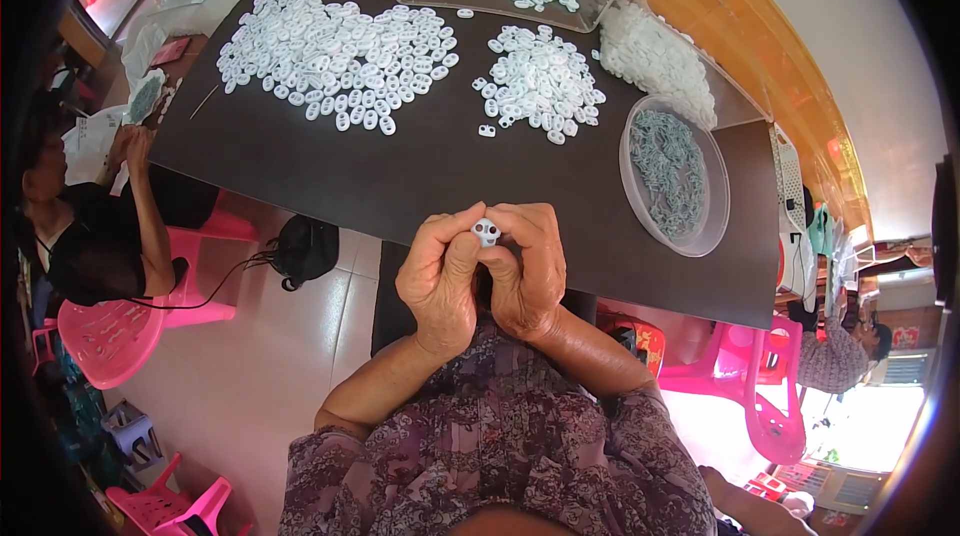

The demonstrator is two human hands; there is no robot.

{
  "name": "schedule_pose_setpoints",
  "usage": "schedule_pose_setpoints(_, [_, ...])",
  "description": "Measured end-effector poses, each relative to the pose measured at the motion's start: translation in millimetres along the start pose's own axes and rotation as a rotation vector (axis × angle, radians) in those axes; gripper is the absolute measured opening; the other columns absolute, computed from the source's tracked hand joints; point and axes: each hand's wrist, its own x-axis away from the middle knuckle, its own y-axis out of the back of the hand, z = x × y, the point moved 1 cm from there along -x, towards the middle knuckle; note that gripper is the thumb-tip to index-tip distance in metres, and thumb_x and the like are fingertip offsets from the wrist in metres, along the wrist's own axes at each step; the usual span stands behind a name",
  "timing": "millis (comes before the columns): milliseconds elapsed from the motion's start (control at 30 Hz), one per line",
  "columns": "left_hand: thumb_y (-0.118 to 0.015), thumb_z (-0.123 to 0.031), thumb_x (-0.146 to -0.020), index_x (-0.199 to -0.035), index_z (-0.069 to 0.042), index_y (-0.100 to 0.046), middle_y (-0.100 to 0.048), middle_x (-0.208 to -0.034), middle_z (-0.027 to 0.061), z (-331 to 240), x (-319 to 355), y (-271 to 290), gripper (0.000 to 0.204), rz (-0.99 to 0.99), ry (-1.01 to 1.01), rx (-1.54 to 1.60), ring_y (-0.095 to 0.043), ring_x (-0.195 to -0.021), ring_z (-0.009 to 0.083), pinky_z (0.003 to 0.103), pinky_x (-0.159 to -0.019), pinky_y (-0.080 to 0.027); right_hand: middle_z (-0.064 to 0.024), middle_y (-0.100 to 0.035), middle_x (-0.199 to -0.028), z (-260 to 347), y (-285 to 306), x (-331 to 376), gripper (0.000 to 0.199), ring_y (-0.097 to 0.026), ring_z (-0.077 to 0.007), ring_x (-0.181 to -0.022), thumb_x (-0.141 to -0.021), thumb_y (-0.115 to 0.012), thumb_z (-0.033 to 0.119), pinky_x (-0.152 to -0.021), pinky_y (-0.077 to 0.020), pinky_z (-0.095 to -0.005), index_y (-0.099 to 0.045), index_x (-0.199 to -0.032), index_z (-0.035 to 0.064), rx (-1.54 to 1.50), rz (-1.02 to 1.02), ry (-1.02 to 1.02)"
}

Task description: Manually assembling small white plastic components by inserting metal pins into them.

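Observation:
Both of my hands meet at the table's near edge around one small white plastic piece [487, 231] with two dark round holes. My left hand [440, 281] pinches it from the left with thumb and fingertips. From the other side, the thumb and fingers of my right hand [530, 271] press on it too. Beyond my hands lies a pile of small white pieces [545, 81]. To its left spreads a larger heap of white oval two-holed pieces [340, 61]. A round clear tub [727, 206] at the right holds many small grey-green parts.
Clear plastic bins [500, 14] with more white pieces stand at the table's [400, 176] far side. A thin stick [204, 102] lies near the left edge. Another person [90, 226] sits at the left. Pink chairs [110, 336] stand on both sides; a black bag [305, 248] is below the table.

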Motion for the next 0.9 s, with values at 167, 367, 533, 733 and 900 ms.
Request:
schedule_pose_setpoints(167, [-0.051,-0.016,-0.095,-0.107,0.003,-0.058,-0.052,-0.088,0.0004,2,3,-1,0.023,-0.015,-0.049,-0.047,-0.043,-0.078,0.0059,0.02,-0.072,-0.037,-0.0118,-0.058,-0.091,-3,-2,3,0.027,-0.055,-0.026,-0.076,-0.077,-0.068,0.007,-0.063,-0.0466,-0.0323,-0.057,-0.1,-0.0005,-0.003,-0.019,0.021])
schedule_pose_setpoints(367, [-0.049,-0.015,-0.096,-0.104,0.003,-0.057,-0.051,-0.087,0.0013,6,3,-3,0.021,-0.018,-0.115,-0.115,-0.043,-0.078,0.0076,0.022,-0.072,-0.037,-0.0119,-0.057,-0.09,-7,-2,1,0.022,-0.053,-0.0258,-0.074,-0.081,-0.064,0.01,-0.061,-0.0457,-0.0332,-0.056,-0.099,0.0,0.003,-0.027,0.087])
schedule_pose_setpoints(533, [-0.048,-0.013,-0.096,-0.101,0.002,-0.056,-0.05,-0.085,0.002,5,1,-10,0.017,0.019,-0.144,-0.129,-0.043,-0.078,0.0087,0.023,-0.071,-0.037,-0.0121,-0.057,-0.088,-9,2,1,0.019,-0.053,-0.0255,-0.072,-0.083,-0.062,0.009,-0.061,-0.0454,-0.0335,-0.055,-0.098,0.0002,0.002,-0.057,0.1])
schedule_pose_setpoints(733, [-0.047,-0.003,-0.093,-0.099,0.002,-0.057,-0.053,-0.081,0.0042,9,0,-7,0.013,0.007,-0.156,-0.249,-0.047,-0.071,0.0105,0.024,-0.063,-0.04,-0.0121,-0.058,-0.086,-12,5,0,0.02,-0.054,-0.0265,-0.071,-0.079,-0.065,0.003,-0.061,-0.0451,-0.034,-0.056,-0.096,0.0009,-0.02,-0.074,0.095])
schedule_pose_setpoints(900, [-0.053,-0.002,-0.09,-0.105,0.002,-0.06,-0.059,-0.08,0.0072,-3,-28,-16,0.018,0.143,0.191,-0.277,-0.057,-0.071,0.0129,0.025,-0.066,-0.045,-0.0098,-0.06,-0.08,-30,45,-19,0.014,-0.057,-0.0208,-0.069,-0.074,-0.065,-0.006,-0.061,-0.0461,-0.0303,-0.062,-0.085,0.0022,-0.007,-0.033,-0.267])
